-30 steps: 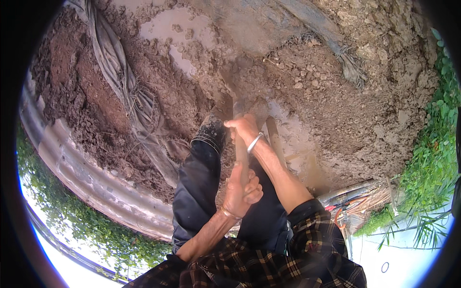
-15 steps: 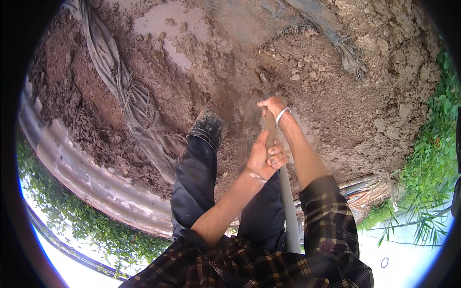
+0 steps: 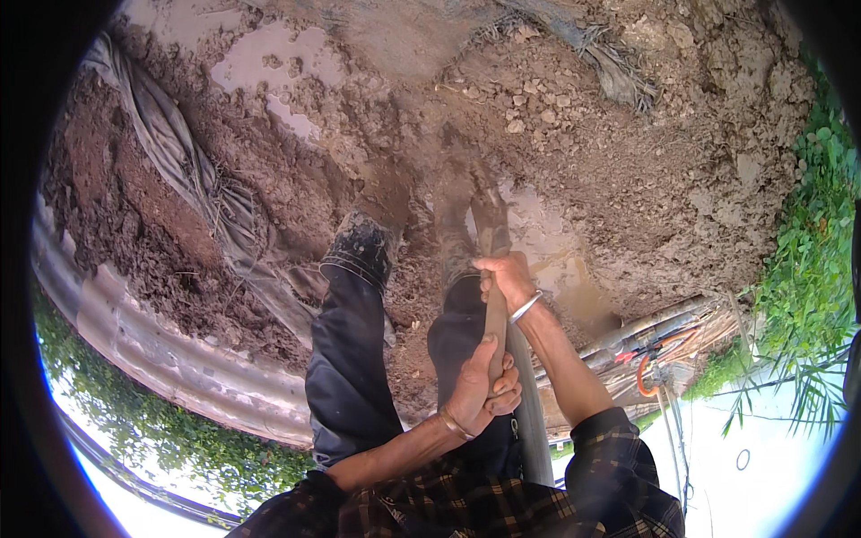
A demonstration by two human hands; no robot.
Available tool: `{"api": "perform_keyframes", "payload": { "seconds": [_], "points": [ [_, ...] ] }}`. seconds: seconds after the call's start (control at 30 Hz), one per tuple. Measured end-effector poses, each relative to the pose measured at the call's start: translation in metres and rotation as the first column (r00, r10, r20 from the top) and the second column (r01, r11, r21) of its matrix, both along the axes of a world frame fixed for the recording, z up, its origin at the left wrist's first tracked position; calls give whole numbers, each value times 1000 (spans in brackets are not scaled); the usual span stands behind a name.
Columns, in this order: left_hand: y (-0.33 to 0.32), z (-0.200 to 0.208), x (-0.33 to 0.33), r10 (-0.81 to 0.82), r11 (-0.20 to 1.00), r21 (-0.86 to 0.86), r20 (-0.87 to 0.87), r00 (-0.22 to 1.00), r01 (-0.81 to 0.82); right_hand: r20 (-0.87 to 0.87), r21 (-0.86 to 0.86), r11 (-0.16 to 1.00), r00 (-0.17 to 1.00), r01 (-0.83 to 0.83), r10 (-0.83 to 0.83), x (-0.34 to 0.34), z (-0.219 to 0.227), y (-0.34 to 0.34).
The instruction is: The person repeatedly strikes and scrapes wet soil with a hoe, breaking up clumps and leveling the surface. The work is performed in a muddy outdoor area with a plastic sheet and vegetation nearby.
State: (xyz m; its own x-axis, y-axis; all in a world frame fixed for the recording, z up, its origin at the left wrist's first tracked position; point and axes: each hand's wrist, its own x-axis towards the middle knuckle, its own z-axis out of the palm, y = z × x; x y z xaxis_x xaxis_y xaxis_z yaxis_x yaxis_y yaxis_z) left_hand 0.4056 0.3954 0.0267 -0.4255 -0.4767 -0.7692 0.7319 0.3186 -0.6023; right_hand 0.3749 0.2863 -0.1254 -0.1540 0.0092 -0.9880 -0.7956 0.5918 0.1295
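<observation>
My left hand [image 3: 482,387] is closed around a muddy wooden handle [image 3: 495,321] in front of my thighs. Farther along the same handle, my right hand [image 3: 508,280] is wrapped round it, a pale bangle on the wrist. Past the right hand, the tool's mud-coated far part [image 3: 487,211] reaches toward the wet ground beside my right leg. Its working end cannot be made out against the mud. A grey pole [image 3: 531,421] shows below my hands; I cannot tell whether it belongs to the tool. My left boot [image 3: 360,244] is caked with mud.
A twisted grey cloth [image 3: 184,148] lies along the left, beside curved corrugated sheeting [image 3: 179,345]. Puddles [image 3: 278,58] lie ahead, with another by my right hand. A frayed cloth end [image 3: 619,76] rests far right. An orange loop [image 3: 646,375] hangs near stacked sticks and green plants.
Both hands have come back toward my body with the handle. The view has shifted too, bringing the puddle beside my right hand and the orange loop into sight.
</observation>
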Motion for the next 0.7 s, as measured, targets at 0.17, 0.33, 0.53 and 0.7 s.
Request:
{"api": "perform_keyframes", "payload": {
  "seconds": [0.17,0.33,0.53,0.7],
  "points": [
    [-32,-58,-33,-18,996,-94,-207,978,-1,-190,-163,982,973,98,-129,-96,-54,-51],
    [-49,-141,-28,-86,993,-94,-241,967,65,-117,-78,986,980,150,-158,-115,-132,-64],
    [-12,-158,37,-46,993,-111,-113,993,33,-123,-132,966,963,224,-240,-68,-168,-22],
    [17,-142,84,-214,976,-43,13,977,214,-131,-83,967,959,243,-252,-7,-144,15]
  ]
}}
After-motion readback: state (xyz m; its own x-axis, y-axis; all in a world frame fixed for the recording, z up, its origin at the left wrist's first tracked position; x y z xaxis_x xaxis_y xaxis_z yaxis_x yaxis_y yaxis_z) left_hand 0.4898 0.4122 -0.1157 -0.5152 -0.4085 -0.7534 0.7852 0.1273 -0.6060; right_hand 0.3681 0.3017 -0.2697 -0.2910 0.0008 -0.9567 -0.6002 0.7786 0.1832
